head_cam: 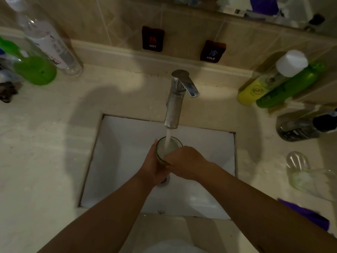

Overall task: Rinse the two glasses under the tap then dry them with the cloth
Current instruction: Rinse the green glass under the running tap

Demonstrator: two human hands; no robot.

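Observation:
A clear glass stands upright under the chrome tap, and water streams from the spout into it. My left hand grips the glass from the left and below. My right hand curls over its near rim from the right; its fingertips are hidden. A second glass lies on its side on the counter at the right. Just in front of it lies a purple cloth, partly hidden behind my right forearm.
The white square sink is set into a pale stone counter. Bottles stand at the back left and back right, with a dark bottle lying at the right. HOT and COLD tags hang on the tiled wall.

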